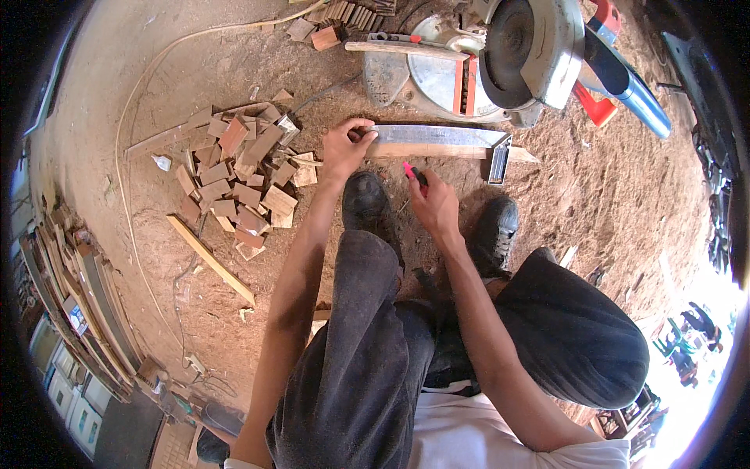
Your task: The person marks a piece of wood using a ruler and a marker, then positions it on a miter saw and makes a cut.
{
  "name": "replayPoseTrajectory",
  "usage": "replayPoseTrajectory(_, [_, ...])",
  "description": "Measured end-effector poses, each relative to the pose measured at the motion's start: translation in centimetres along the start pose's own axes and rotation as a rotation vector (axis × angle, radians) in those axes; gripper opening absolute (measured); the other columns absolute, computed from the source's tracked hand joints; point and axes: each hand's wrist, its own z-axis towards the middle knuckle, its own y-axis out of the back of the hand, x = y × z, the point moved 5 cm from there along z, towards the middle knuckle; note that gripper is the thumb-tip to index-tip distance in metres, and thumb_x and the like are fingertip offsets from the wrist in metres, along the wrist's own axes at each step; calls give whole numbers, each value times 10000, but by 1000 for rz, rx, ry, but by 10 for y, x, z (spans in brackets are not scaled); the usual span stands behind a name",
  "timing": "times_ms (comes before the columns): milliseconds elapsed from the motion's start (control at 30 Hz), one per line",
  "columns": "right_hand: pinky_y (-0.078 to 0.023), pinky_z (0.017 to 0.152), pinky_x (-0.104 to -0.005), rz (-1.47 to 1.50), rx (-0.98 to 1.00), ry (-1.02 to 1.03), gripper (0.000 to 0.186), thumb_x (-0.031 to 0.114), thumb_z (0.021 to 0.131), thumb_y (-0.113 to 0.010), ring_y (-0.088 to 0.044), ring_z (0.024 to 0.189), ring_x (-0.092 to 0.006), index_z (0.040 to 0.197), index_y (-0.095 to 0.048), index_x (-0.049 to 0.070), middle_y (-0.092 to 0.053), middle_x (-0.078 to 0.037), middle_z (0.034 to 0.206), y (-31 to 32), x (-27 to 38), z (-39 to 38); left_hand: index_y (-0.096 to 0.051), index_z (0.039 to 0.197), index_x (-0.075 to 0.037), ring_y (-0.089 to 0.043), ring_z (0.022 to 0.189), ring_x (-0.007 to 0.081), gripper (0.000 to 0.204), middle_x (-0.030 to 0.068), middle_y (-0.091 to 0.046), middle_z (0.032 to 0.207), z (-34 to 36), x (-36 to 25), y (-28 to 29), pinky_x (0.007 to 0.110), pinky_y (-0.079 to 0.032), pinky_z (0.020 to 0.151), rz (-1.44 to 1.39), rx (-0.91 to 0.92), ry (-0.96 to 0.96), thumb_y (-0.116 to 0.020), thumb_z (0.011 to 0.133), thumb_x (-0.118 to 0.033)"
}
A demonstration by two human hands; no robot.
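Observation:
In front of my feet lies a wooden strip (430, 150), with a metal try square (433, 136) laid along it. The square's stock (498, 162) sits near the strip's right end. My left hand (348, 148) is closed, its fingers pinching the left end of the square's blade and the strip. My right hand (434, 205) grips a small pink and black marker (414, 173), its pink end pointing toward the strip but apart from it. How far the left fingers wrap under the wood is hidden.
A miter saw (445, 78) stands just beyond the strip, its blue and red handle at right. Cut wood blocks (242, 172) are heaped at left, near a long loose stick (211, 259). Planks (86, 297) lie far left. A hose (141, 86) curves over the dirt.

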Motion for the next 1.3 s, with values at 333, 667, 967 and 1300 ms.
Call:
replayPoseTrajectory(333, [-548,674,-562,15,11,10,275,311,977,-646,-702,729,-477,968,-646,36,-705,-233,741,-1,4,-1,-824,1059,-135,-616,657,94,257,12,-766,805,1,9,-3,287,-518,627,43,-45,74,-873,831,-244])
replayPoseTrajectory(667, [-558,678,-549,24,4,14,257,291,975,-639,-716,738,-462,1022,-667,40,-718,-234,756,0,4,-2,-825,1065,-122,-602,654,75,240,18,-747,764,1,7,-6,283,-502,610,24,-47,107,-867,844,-205])
replayPoseTrajectory(967, [-558,674,-547,7,-8,-9,256,310,970,-642,-715,727,-454,1011,-671,59,-713,-215,740,2,1,-1,-798,1067,-71,-692,752,83,227,58,-781,859,0,21,4,281,-549,677,11,-106,42,-851,863,-154])
replayPoseTrajectory(1300, [-561,665,-537,17,-8,8,248,281,958,-666,-720,725,-445,962,-652,33,-718,-208,743,-4,0,-2,-720,1134,-34,-713,720,127,241,71,-757,956,-3,28,12,281,-600,627,-340,60,192,-802,911,-68])
